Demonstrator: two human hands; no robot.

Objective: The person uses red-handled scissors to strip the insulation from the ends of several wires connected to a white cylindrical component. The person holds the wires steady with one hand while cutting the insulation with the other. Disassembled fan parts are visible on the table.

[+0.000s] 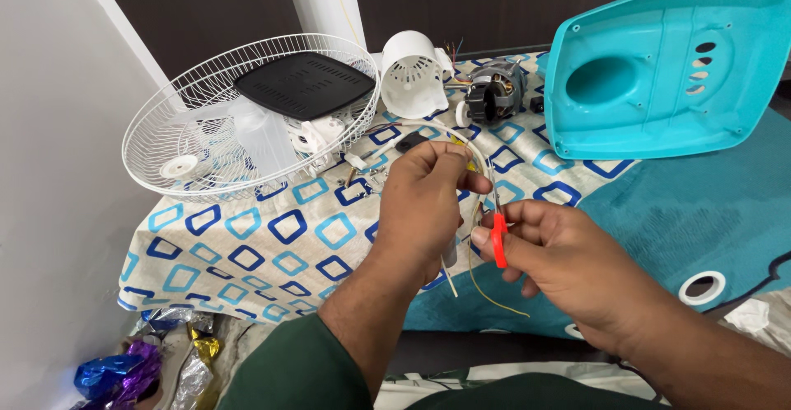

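We are working on the wires (472,212) of a taken-apart fan, and the step in hand looks like trimming or stripping a lead. Our left hand (424,204) is closing narrowly around the thin wires, pinching them up at the fingertips, so the bundle is sitting between our 2 hands with a yellowish strand (486,290) trailing down below them. Our right hand (560,266) is gripping a small red-handled tool (498,233), its metal tip pointing up at the wires just beside the left fingers.

We judge that the next move is calling for a steady left pinch and a careful, small bite of the tool on 1 strand only, since the strands are lying close together.

Beyond the hands, a patterned cloth (272,237) is covering the tabletop. Ahead and left of them a white grille (165,142) is holding a black panel (305,84); straight ahead are lying a white housing (412,72) and the motor (494,89); ahead and right a teal cover (659,64) is leaning. A pale wall (49,171) is standing to the left.
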